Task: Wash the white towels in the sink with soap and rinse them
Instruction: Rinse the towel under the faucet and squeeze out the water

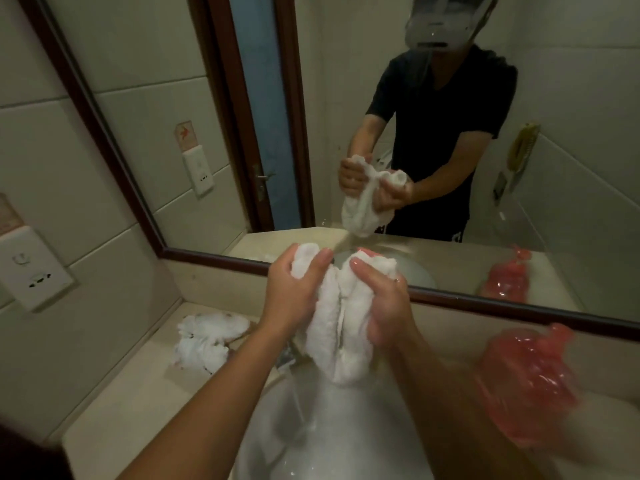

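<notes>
Bunched white towel (332, 327) above sink (332, 438)

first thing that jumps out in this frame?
Both hands, left hand and right hand, grip a bunched white towel above the sink. A second crumpled towel lies on the counter at left, a pink plastic bag at right.

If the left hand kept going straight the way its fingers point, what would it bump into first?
The left hand grips one end of the white towel, fingers curled round it and pointing toward the right hand. Going on, it would probably meet the towel's middle fold first, then the right hand. Depth is hard to judge.
</notes>
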Demonstrator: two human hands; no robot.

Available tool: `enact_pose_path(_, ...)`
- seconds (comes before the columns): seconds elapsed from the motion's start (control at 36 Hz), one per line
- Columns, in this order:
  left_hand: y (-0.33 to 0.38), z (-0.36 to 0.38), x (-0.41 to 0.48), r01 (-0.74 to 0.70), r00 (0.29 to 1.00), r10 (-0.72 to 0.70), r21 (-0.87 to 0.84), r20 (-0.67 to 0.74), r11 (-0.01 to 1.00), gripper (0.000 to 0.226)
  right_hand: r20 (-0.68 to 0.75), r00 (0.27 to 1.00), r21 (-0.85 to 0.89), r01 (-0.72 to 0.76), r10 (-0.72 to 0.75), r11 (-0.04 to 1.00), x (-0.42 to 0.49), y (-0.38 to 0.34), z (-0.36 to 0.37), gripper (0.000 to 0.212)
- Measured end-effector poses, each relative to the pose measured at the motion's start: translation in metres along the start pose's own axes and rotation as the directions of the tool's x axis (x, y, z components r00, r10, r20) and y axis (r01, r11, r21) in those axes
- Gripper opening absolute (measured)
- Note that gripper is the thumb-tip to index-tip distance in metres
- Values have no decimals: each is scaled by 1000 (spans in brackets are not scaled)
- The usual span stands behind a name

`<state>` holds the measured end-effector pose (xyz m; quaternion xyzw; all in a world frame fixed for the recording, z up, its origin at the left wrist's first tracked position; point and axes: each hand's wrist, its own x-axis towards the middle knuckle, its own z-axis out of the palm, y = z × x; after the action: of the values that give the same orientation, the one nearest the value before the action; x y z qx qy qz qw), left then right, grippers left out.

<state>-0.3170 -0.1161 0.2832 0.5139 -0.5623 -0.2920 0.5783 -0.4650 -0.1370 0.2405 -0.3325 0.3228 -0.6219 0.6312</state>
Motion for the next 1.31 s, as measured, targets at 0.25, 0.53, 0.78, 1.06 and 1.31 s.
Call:
enact_pose_path(0.25,3,25,-15,115,977,-84,-149,197,982,46,86,994,-156,-48,62,987,-28,-40,43,106)
enact_pose_path(0.53,-37,34,-62,343,916,-393,-353,-82,871,35,-95,984,-287,-170,148,943,-62,-1,-20,90)
enact_pose_path(0.78,-93,4,-89,323,781,-624,-848,-12,420,82,57,777,123,-629,627,768,-124,102,-89,108)
enact_pose_path(1.06,-155,-23,-116,437,665,-742,-849,82,297,111,-30,761,78,-645,648,760,-96,108,-56,82)
enact_pose_path(1.31,-228,-35,-146,552,489,-869,-797,70,246,84,-153,640,14,-761,753,649,-72,165,-77,76)
